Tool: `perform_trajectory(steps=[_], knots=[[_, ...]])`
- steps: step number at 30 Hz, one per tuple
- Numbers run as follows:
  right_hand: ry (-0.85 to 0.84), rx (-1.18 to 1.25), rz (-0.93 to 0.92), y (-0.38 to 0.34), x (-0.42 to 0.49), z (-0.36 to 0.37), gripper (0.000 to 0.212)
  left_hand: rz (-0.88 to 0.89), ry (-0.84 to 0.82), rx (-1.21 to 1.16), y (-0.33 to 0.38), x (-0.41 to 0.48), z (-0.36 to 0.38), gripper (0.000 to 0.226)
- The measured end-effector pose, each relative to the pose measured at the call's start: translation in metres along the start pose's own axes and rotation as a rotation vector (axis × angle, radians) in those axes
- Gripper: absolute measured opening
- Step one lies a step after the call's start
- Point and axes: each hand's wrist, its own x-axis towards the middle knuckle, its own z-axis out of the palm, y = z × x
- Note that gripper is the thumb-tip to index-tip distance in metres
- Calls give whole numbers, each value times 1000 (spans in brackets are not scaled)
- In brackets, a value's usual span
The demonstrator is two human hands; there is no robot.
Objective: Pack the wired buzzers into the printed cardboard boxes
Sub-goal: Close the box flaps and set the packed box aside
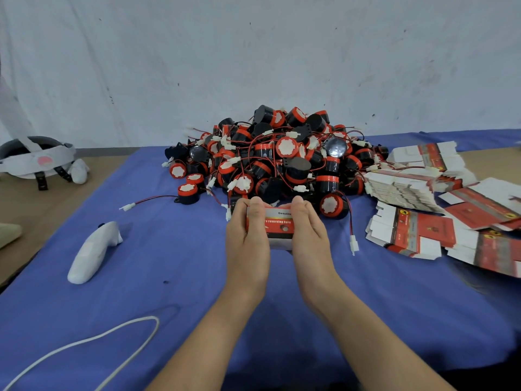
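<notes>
1. While gripping one printed cardboard box (277, 225) by its two ends, holds it low over the blue-covered counter (169, 263), just in front of the pile of wired buzzers (282, 156).
2. Sets its long axis running left to right, with the red printed face turned up toward the camera (lettering reads upright from here, partly covered by the thumbs) and a white edge at the near side.
3. Wraps the left hand (246, 235) round the box's left end, thumb laid across the top face, fingers curled behind and out of sight.
4. Mirrors that with the right hand (308, 232) on the right end, thumb on top and reaching the far edge, other fingers hidden behind the box.
5. Cannot tell whether anything lies inside.
6. Shows, just right of the right hand, one buzzer (332, 206) on its side, red and black wires trailing to a white connector (353, 245) on the cloth.
7. Shows flat printed boxes (417, 190) stacked and fanned out to the right, touching the pile's edge.
8. Finds a white controller (94, 252) well to the left, a white cable (112, 337) looping at the near left, and a headset (36, 159) at the far left beyond the cloth.
</notes>
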Motion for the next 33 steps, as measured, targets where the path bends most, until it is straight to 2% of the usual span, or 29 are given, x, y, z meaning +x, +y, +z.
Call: perform_trajectory(steps=[8,13,19,26,33], knots=[[28,-7,-176,-4,-6,7,28,79,66,-16,5,-3,3,25],[53,28,-337,-3,-11,13,16,39,150,-111,8,-6,8,31],[31,-31,-238,3,-12,16,14,0,205,-110,8,0,4,46],[138,-83,-231,4,-10,14,20,-51,176,-124,7,-1,11,44],[148,-97,-223,5,-10,12,22,-88,166,-123,8,2,12,43]])
